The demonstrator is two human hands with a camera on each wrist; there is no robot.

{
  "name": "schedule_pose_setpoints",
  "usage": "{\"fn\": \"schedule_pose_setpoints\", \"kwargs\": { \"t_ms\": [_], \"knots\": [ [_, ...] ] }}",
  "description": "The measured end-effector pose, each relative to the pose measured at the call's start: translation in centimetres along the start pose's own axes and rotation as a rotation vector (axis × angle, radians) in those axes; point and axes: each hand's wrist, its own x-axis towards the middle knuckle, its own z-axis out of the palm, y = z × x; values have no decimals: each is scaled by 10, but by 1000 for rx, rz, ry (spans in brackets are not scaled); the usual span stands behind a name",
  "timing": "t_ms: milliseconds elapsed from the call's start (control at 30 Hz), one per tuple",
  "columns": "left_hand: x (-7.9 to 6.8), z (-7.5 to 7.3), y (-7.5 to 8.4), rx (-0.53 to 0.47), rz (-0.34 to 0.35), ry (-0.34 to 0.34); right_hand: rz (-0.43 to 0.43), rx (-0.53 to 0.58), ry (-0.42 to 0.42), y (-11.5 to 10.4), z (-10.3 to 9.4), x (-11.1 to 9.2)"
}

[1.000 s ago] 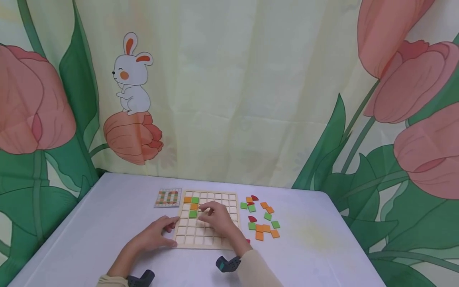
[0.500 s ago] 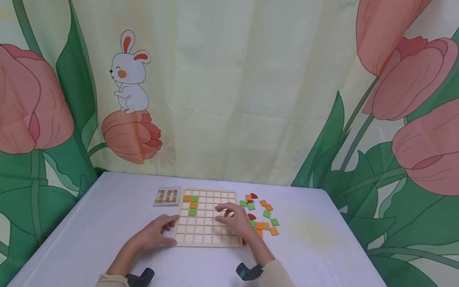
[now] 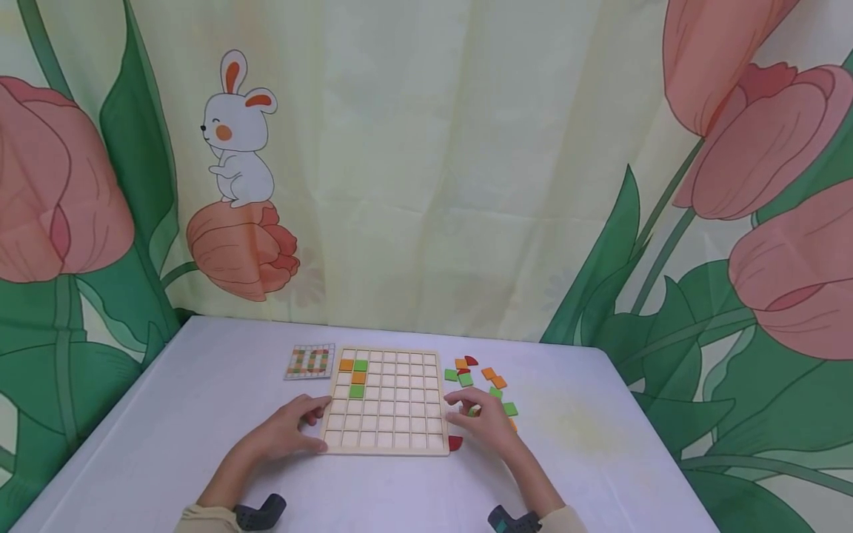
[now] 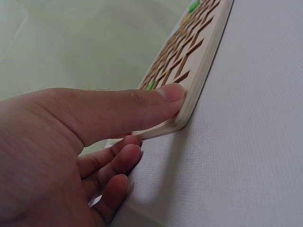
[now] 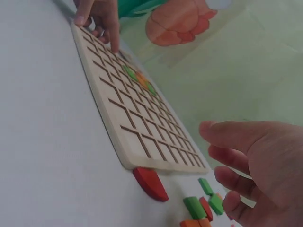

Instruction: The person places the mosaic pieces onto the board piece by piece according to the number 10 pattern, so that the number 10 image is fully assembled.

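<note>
A wooden grid board [image 3: 400, 413] lies on the table. At its upper left sit an orange tile [image 3: 346, 365] and a green tile [image 3: 360, 366], with another orange and green tile below. My left hand [image 3: 283, 431] rests at the board's left side, its straight thumb [image 4: 161, 100] touching the near corner and the other fingers loosely bent beside the edge. Just past the board's right edge, my right hand [image 3: 492, 423] hovers over loose tiles with bent, parted fingers and holds nothing. It hides some of those tiles.
A small pattern card [image 3: 309, 361] lies left of the board. To the right are scattered green tiles [image 3: 509, 409], orange tiles [image 3: 489, 373] and red rounded pieces; one red piece [image 5: 150, 184] lies against the board's near right corner. A printed curtain [image 3: 426, 185] hangs behind the table.
My right hand has moved right, from beside the placed tiles across the board to the loose tiles. The left hand stays at the board's left edge.
</note>
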Motion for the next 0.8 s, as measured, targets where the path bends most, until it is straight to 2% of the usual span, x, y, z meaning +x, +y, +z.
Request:
{"fn": "schedule_pose_setpoints", "kwargs": {
  "t_ms": [300,800],
  "knots": [
    [2,2,-4,-4,-5,4,66,4,-13,20,-17,-10],
    [1,1,-4,-18,12,0,122,-75,-13,53,-25,-17]
  ]
}}
